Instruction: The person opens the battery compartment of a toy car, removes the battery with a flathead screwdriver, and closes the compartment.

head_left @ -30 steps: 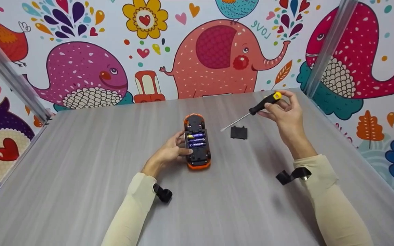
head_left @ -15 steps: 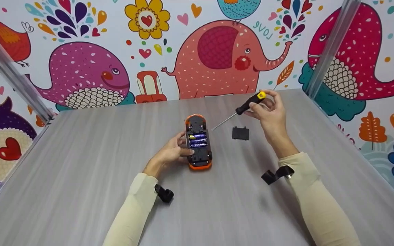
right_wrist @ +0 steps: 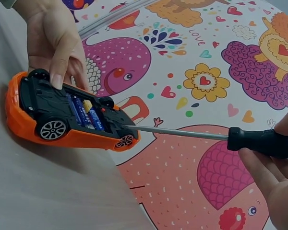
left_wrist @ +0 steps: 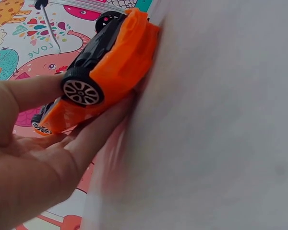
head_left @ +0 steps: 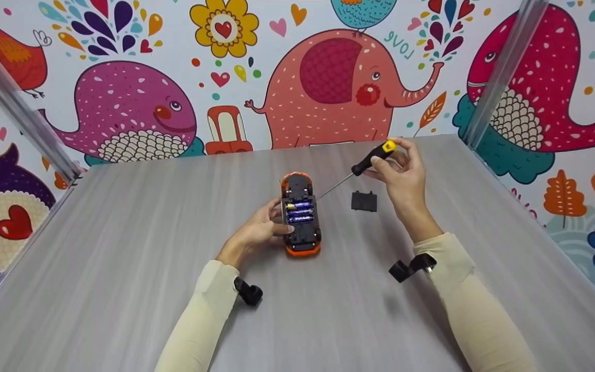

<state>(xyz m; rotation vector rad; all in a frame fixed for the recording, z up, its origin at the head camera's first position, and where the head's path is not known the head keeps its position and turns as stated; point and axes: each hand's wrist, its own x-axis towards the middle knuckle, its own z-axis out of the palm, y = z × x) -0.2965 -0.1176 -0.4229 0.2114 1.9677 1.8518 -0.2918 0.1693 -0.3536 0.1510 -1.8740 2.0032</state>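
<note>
The orange plastic toy car (head_left: 300, 214) lay upside down mid-table (head_left: 122, 258), steadied by the left hand (head_left: 256, 232) clasping its side. Its black battery cover (head_left: 364, 201) was already off beside it, batteries still seated. The right hand (head_left: 403, 173) grasped the black-handled screwdriver (head_left: 367, 163), tip near the car.

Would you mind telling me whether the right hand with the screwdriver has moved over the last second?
Yes. The right hand has carried the screwdriver leftward, toward the toy car, passing above the loose black cover, which stayed put.
</note>
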